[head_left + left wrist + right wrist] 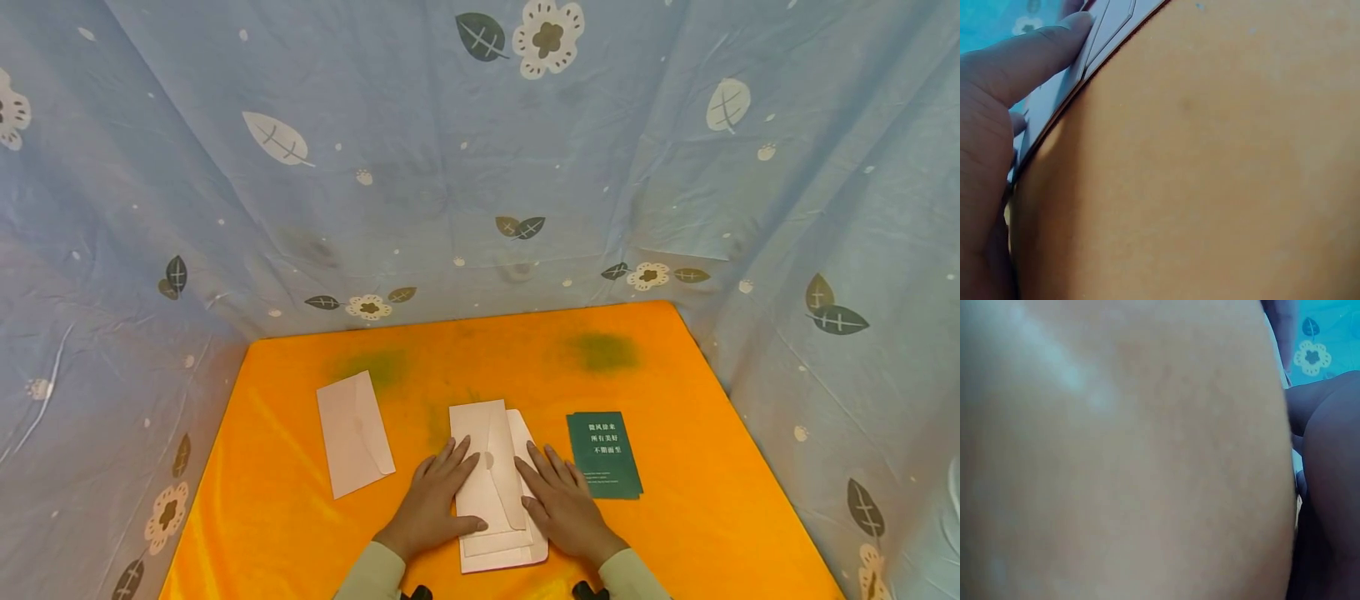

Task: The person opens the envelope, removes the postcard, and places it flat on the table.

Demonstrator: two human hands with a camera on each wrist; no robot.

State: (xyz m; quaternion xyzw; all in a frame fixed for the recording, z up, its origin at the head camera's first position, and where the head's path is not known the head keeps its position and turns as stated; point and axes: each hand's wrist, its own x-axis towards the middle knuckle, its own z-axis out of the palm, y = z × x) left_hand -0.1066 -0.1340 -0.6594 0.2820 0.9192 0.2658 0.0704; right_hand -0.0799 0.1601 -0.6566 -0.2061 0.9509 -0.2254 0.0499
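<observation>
In the head view, a small stack of pale pink envelopes (pixel 501 560) lies at the front middle of the table. The top envelope (pixel 474 492) has its pointed flap side up, with a round seal (pixel 487 460). My left hand (pixel 429 503) rests on its left edge, fingers stretched forward and thumb across the lower part. Along the right edge, my right hand (pixel 564 510) lays its extended fingertips on the stack. Seen from the left wrist, the thumb (pixel 1054 53) presses flat on the layered envelopes (pixel 1107 28). The tabletop fills most of the right wrist view.
A single pink envelope (pixel 352 437) lies to the left. Dark green cards (pixel 606 458) with white printed characters sit in a pile just right of my right hand. An orange cloth (pixel 697 500) covers the table, and blue patterned curtains (pixel 420 167) enclose its back and sides.
</observation>
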